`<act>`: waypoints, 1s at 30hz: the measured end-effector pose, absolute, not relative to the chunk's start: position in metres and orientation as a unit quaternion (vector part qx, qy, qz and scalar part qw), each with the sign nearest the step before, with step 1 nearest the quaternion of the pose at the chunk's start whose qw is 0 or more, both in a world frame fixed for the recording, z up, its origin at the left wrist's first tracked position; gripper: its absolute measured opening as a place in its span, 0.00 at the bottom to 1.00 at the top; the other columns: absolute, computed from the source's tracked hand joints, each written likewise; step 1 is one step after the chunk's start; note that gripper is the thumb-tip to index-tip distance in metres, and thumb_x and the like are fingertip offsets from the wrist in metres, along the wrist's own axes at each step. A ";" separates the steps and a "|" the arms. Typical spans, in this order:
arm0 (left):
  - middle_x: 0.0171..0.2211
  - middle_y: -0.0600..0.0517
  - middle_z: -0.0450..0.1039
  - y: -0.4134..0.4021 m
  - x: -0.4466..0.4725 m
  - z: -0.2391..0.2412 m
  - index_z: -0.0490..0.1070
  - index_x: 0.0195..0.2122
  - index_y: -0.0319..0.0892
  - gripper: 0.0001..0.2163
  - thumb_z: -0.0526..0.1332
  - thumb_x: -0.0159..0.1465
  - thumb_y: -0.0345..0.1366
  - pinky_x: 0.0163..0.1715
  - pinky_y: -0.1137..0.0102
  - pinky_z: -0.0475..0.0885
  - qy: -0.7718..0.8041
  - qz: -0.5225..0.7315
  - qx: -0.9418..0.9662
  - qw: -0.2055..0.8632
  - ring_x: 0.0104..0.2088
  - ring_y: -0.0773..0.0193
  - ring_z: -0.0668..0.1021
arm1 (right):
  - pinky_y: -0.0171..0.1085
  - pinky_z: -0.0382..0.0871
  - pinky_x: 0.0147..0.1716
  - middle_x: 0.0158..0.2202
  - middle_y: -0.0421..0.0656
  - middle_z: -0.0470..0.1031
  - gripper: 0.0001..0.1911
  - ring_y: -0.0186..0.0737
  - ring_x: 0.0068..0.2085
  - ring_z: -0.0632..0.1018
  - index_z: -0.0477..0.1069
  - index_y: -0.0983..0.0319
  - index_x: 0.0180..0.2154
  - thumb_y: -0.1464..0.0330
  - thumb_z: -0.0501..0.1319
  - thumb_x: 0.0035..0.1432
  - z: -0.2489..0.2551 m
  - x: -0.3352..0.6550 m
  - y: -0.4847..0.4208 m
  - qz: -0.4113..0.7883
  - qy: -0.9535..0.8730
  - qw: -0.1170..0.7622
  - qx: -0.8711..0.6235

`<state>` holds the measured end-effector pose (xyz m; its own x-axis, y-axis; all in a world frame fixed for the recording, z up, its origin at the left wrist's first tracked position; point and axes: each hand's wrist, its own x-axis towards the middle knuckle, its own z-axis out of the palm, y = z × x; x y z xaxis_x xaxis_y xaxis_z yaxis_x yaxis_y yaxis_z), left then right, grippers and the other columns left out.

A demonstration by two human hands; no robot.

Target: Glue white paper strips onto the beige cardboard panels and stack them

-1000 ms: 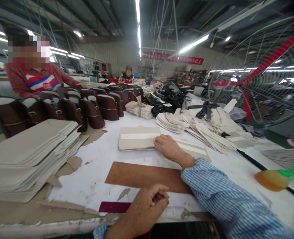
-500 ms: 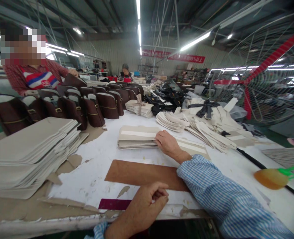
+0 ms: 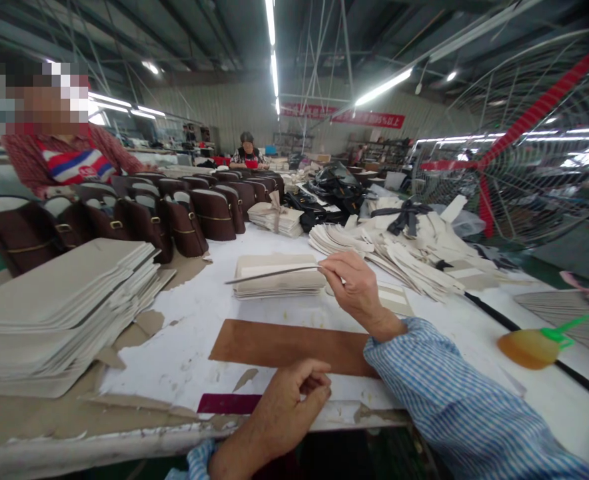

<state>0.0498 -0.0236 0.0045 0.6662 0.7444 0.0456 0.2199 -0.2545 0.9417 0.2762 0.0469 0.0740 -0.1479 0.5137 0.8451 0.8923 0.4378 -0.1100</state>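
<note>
My right hand (image 3: 354, 287) pinches the right end of a thin beige panel (image 3: 269, 274), which is seen nearly edge-on as a dark line reaching left. Right under it lies a stack of beige panels (image 3: 279, 289), the top one with a pale strip along it. Closer to me a brown leather strip (image 3: 284, 343) lies flat on the table, its right end under my right sleeve. My left hand (image 3: 294, 400) rests at the table's front edge with its fingers loosely curled and nothing seen in them. Beside its wrist is a dark purple strip (image 3: 229, 403).
Large beige sheets (image 3: 64, 287) are piled at the left, with rows of brown bags (image 3: 139, 217) behind. Fanned beige pieces (image 3: 399, 247) lie at the right, near an orange bottle (image 3: 532, 349) and a big fan (image 3: 484, 163). A co-worker (image 3: 74, 157) stands beyond the bags.
My right hand has lifted the panel off the stack and tilted it edge-on. My left hand has stayed in place. The co-worker's hand has lowered behind the bags.
</note>
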 end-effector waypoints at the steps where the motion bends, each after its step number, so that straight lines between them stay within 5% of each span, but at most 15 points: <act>1: 0.41 0.49 0.82 -0.027 0.047 0.006 0.78 0.47 0.42 0.12 0.61 0.64 0.33 0.45 0.68 0.74 0.310 0.255 0.767 0.501 0.41 0.60 0.81 | 0.46 0.74 0.45 0.39 0.48 0.82 0.10 0.46 0.42 0.79 0.80 0.58 0.42 0.67 0.59 0.72 0.074 0.274 0.031 -0.226 -0.735 0.442 -0.463; 10: 0.43 0.45 0.83 -0.064 0.030 0.010 0.78 0.50 0.43 0.12 0.55 0.74 0.36 0.48 0.64 0.75 0.117 0.168 0.921 0.330 0.43 0.57 0.81 | 0.47 0.72 0.38 0.36 0.47 0.79 0.12 0.47 0.37 0.76 0.78 0.57 0.42 0.75 0.57 0.68 0.001 0.273 -0.102 -0.084 -0.841 0.219 -0.488; 16: 0.45 0.44 0.81 -0.055 0.048 0.006 0.78 0.48 0.41 0.15 0.50 0.75 0.32 0.54 0.62 0.76 0.146 0.247 0.929 0.235 0.48 0.57 0.81 | 0.48 0.71 0.37 0.38 0.49 0.79 0.12 0.49 0.38 0.76 0.76 0.58 0.43 0.75 0.54 0.69 -0.007 0.274 -0.126 -0.083 -0.826 0.239 -0.504; 22: 0.59 0.36 0.75 -0.038 0.064 -0.012 0.75 0.55 0.34 0.14 0.58 0.70 0.30 0.64 0.50 0.71 0.229 0.228 0.940 0.105 0.61 0.45 0.75 | 0.48 0.75 0.39 0.37 0.48 0.79 0.10 0.48 0.38 0.77 0.76 0.58 0.44 0.73 0.57 0.70 -0.004 0.265 -0.135 -0.041 -0.810 0.244 -0.532; 30: 0.58 0.42 0.78 -0.023 0.063 -0.035 0.76 0.54 0.41 0.14 0.58 0.71 0.34 0.61 0.51 0.75 0.205 0.288 0.933 0.058 0.59 0.48 0.77 | 0.46 0.80 0.44 0.44 0.47 0.82 0.11 0.46 0.45 0.82 0.77 0.55 0.51 0.69 0.60 0.69 -0.003 0.340 -0.139 -0.119 -0.628 0.417 -0.646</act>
